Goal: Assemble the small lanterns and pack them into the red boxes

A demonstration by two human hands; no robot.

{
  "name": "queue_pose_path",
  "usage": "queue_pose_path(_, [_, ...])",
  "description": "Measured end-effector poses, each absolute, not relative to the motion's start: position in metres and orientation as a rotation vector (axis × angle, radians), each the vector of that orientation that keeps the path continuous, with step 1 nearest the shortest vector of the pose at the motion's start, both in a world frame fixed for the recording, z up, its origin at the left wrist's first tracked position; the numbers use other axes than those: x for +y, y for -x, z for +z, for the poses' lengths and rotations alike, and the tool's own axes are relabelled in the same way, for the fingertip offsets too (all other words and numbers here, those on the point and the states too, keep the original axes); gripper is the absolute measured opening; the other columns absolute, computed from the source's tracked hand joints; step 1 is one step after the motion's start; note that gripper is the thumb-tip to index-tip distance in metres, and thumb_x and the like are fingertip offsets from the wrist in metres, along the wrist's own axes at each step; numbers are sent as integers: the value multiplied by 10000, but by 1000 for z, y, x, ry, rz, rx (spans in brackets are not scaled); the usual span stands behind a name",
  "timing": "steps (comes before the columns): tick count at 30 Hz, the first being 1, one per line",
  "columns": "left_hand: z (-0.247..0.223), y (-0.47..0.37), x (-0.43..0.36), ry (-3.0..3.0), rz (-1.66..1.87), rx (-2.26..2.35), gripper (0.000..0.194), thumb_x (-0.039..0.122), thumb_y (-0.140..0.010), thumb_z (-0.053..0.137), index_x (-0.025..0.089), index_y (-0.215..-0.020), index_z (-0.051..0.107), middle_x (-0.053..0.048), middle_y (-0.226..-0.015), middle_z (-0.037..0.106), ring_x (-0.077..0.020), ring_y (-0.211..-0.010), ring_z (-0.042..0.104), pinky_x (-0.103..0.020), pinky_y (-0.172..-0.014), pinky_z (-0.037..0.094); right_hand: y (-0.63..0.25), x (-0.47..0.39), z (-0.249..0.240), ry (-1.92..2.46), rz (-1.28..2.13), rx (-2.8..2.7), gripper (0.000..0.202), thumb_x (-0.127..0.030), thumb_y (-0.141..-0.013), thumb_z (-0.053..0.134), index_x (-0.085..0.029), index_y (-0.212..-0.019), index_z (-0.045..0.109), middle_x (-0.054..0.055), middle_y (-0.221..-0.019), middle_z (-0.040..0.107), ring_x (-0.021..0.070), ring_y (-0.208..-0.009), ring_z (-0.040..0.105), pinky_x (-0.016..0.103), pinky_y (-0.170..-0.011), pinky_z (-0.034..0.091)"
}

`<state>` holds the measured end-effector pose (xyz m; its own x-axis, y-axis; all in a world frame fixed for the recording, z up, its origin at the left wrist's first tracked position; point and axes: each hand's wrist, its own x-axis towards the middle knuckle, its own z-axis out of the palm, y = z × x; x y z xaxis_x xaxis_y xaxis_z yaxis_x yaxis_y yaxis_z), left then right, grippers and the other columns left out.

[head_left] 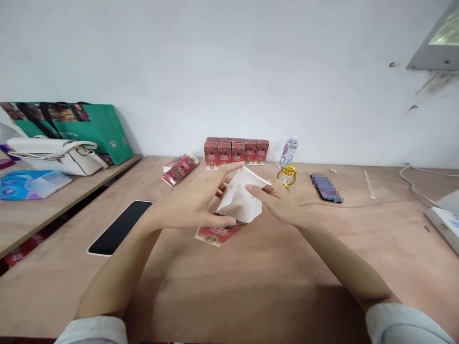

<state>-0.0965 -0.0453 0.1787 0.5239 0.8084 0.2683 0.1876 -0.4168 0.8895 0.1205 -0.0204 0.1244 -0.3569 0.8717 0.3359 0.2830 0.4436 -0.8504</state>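
Over the middle of the table, both of my hands hold a partly folded cardboard box (241, 198) with its plain white side facing me. My left hand (190, 200) wraps its left side, thumb along the lower edge. On its right side my right hand (276, 200) grips, with the thumb pressed on the white face. Below the hands lies a flat red printed carton (217, 235), partly covered by the white piece. Just past my right hand stands a small gold lantern-shaped ornament (287, 176) with clear sides.
Several red printed boxes (231, 154) stand in rows by the wall, with flat red cartons (181, 168) to their left. A clear bottle (289, 152), a black phone (326, 188) and a white-edged phone (120, 227) are around. Bags (59, 153) fill the left.
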Motion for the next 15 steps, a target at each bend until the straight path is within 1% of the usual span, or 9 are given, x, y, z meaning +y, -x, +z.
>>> queue_pose_path(3, [180,105,-41,-1793,1017,888,656,122,-519,847,223,-1107,576,-47,-977,639,-241,-954,641,-298,-768,538,-126,-7,122,796,982,-1857,506,-650,-868,447,-190,-898,655,50,-802,686,192,-773,652,295,-624,529])
queue_pose_path(5, [180,116,-31,-1916,1131,981,593,156,-536,852,231,-1052,569,-25,-970,619,-194,-883,619,-249,-717,511,-132,5,119,739,947,-1813,504,-636,-892,414,-205,-1049,624,83,-1025,690,205,-943,657,341,-743,556])
queue_pose_path(7, [180,125,-19,-2144,1186,1102,523,237,-563,852,237,-1012,585,-11,-997,604,-159,-828,580,-228,-699,483,-138,17,111,808,855,-1880,476,-573,-843,566,-229,-1171,570,98,-1219,632,221,-1102,615,395,-870,539])
queue_pose_path(8, [178,128,-12,-2228,1177,1158,482,280,-586,841,235,-1000,597,-8,-992,600,-151,-806,563,-228,-697,473,-139,23,105,848,841,-1981,553,-537,-792,651,-245,-1246,527,109,-1317,579,238,-1170,584,427,-913,525])
queue_pose_path(10, [170,129,1,-2331,1113,1220,404,353,-636,805,229,-972,617,-7,-935,594,-144,-764,536,-235,-687,450,-137,32,90,868,844,-2211,786,-461,-684,772,-267,-1363,428,128,-1450,467,282,-1267,524,478,-957,508])
queue_pose_path(11, [164,127,8,-2366,1064,1226,374,378,-656,787,227,-956,622,-7,-904,587,-144,-745,526,-239,-678,436,-135,35,82,858,838,-2295,836,-421,-652,798,-261,-1376,412,133,-1462,453,295,-1278,516,490,-974,500])
queue_pose_path(12, [157,124,15,-2400,1011,1220,358,395,-666,774,226,-943,623,-8,-888,577,-143,-729,516,-244,-667,424,-133,37,75,850,827,-2360,805,-383,-648,798,-252,-1354,434,130,-1426,493,297,-1245,544,492,-971,505])
queue_pose_path(14, [141,117,28,-2453,927,1207,344,411,-653,769,218,-890,610,-12,-879,551,-145,-703,499,-256,-650,408,-130,39,68,827,802,-2448,594,-328,-671,766,-252,-1212,535,81,-1230,633,270,-1075,639,454,-891,551])
queue_pose_path(15, [133,114,34,-2456,918,1203,352,414,-636,775,211,-853,587,-12,-868,540,-151,-698,499,-263,-640,404,-130,38,68,811,786,-2480,475,-318,-682,750,-257,-1117,570,49,-1110,673,247,-972,665,429,-834,568])
